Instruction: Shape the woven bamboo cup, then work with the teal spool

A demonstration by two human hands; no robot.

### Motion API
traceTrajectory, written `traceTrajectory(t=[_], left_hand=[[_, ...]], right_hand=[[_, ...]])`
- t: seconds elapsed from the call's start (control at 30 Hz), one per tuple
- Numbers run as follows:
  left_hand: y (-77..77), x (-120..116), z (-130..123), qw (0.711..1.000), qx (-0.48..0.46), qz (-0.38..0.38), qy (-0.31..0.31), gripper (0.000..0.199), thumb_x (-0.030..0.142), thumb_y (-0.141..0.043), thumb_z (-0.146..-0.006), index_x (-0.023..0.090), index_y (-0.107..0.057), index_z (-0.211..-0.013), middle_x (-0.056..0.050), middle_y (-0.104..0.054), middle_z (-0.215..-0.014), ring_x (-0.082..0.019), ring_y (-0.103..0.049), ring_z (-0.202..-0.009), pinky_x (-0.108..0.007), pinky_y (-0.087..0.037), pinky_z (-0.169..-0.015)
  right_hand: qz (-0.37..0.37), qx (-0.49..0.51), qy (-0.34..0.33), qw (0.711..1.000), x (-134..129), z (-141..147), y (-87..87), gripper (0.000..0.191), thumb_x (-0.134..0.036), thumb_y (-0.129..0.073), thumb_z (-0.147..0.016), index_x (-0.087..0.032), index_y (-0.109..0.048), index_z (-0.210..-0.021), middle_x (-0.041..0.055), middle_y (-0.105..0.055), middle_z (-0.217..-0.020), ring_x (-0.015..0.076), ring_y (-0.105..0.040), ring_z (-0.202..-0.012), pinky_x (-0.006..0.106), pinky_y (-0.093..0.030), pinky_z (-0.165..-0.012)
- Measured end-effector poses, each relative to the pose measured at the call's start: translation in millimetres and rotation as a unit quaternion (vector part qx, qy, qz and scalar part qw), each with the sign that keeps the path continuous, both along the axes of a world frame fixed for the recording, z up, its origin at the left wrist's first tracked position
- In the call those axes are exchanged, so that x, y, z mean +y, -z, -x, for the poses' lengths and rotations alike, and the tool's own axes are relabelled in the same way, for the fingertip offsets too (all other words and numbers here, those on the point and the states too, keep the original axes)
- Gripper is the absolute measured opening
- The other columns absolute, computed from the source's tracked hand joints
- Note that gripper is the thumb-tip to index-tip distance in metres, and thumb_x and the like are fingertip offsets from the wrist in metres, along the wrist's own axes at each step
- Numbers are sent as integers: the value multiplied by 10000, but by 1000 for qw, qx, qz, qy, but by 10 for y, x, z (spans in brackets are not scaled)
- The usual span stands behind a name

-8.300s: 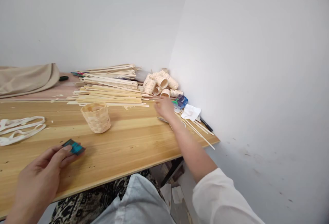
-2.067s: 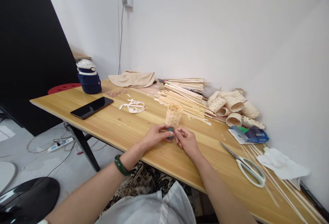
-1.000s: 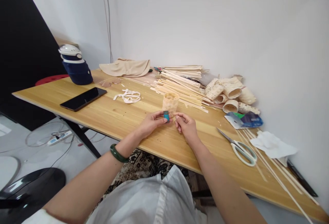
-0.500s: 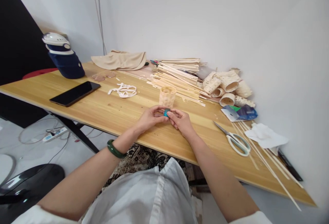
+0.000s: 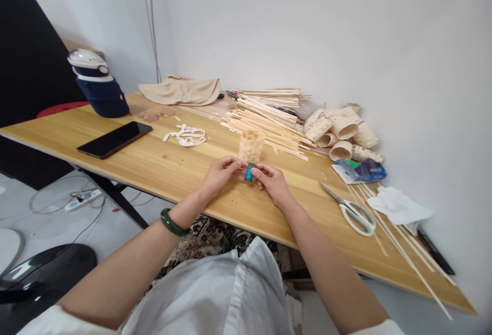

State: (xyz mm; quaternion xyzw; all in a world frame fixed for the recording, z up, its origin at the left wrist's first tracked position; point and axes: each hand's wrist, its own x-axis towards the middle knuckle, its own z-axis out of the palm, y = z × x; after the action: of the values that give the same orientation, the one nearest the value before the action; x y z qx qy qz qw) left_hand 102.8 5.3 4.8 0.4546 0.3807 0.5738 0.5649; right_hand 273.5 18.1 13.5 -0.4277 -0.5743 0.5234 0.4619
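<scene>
A small blue item with dark ends (image 5: 249,172) is held upright between my hands, just above the near part of the table. My right hand (image 5: 272,182) is closed on it, the thumb pressed on its front. My left hand (image 5: 222,175) is closed too, its fingertips reaching the item's left side; the thumb lies near its top. What exactly the left fingertips grip is partly hidden. Right behind the hands stands a woven cup of pale strips (image 5: 251,145), upright and open at the top. A green bangle (image 5: 173,223) circles my left wrist.
Bundles of pale wooden strips (image 5: 265,117) lie behind the cup, with bark tubes (image 5: 344,125) to their right. Scissors (image 5: 355,214) and long thin strips lie at right. A phone (image 5: 115,139), white ribbon (image 5: 186,135) and navy-covered bottle (image 5: 102,89) occupy the left side.
The small blue item has turned more upright and shows more of its length. My left thumb and fingers have shifted off its top toward its left side.
</scene>
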Motion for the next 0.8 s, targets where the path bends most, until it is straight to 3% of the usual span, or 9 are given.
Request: traceTrajectory(t=[0.23, 0.47, 0.67, 0.8], left_hand=[[-17, -29, -2, 999, 31, -2, 8, 452, 511, -940, -541, 146, -780, -752, -43, -766, -747, -179, -683, -696, -323, -572, -777], [-36, -30, 9, 1000, 17, 4, 10, 436, 541, -905, -594, 160, -738, -725, -22, -745, -748, -171, -679, -718, -344, -575, -819], [-48, -23, 21, 999, -3, 13, 31, 450, 541, -903, -587, 150, -742, -740, -46, -761, -779, -195, -702, -755, -383, -583, -844], [-40, -20, 26, 999, -4, 13, 31, 449, 541, -902, -590, 149, -739, -735, -46, -761, -786, -184, -704, -737, -373, -578, -845]], right_hand=[[-1, 1, 7, 1000, -2, -1, 3, 429, -546, -838, -584, -184, -682, -751, -69, -570, -512, 56, -402, -413, 198, -304, -400], [7, 11, -16, 1000, -19, -10, -33, 414, -567, -820, -624, -190, -669, -702, -73, -541, -453, 63, -429, -410, 190, -358, -413], [34, 56, -40, 997, -17, -50, -39, 438, -567, -800, -643, -193, -683, -840, 6, -710, -730, 140, -649, -580, 257, -556, -505], [47, 91, -54, 993, -9, -61, -43, 426, -558, -780, -660, -189, -671, -844, 34, -728, -793, 161, -674, -616, 265, -562, -498]])
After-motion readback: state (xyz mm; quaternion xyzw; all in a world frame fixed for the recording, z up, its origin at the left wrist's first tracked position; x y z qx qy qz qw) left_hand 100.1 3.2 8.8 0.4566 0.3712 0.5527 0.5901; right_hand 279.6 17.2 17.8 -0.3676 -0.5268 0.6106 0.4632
